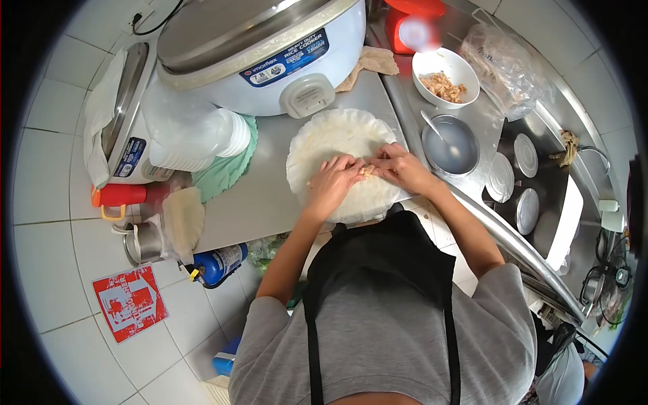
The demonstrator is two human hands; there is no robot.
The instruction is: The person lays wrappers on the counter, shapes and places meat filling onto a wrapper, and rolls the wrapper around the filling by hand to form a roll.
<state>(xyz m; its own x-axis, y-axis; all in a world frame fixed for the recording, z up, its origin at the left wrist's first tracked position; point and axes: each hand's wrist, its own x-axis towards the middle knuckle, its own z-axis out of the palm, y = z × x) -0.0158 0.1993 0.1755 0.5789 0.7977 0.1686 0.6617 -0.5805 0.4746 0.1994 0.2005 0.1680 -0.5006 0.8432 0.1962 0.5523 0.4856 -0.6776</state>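
Left hand point(331, 185): fingers curled at orange filling point(366, 170), grip unclear | Right hand point(405, 170): likewise, opposite side, grip unclear | Filling: between both hands, atop round pale wrapper point(334, 138) on steel counter point(251, 206) | White bowl point(437, 62): farther right, holding similar filling

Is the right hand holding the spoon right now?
No, the spoon leans in the metal bowl, while the right hand is over the white sheets.

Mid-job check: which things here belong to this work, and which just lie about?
Likely in the job:
round pale sheets
filling between left hand and right hand
white bowl
metal bowl
spoon

Seemingly just lying about:
large rice cooker
fire extinguisher
stacked plastic containers
green cloth
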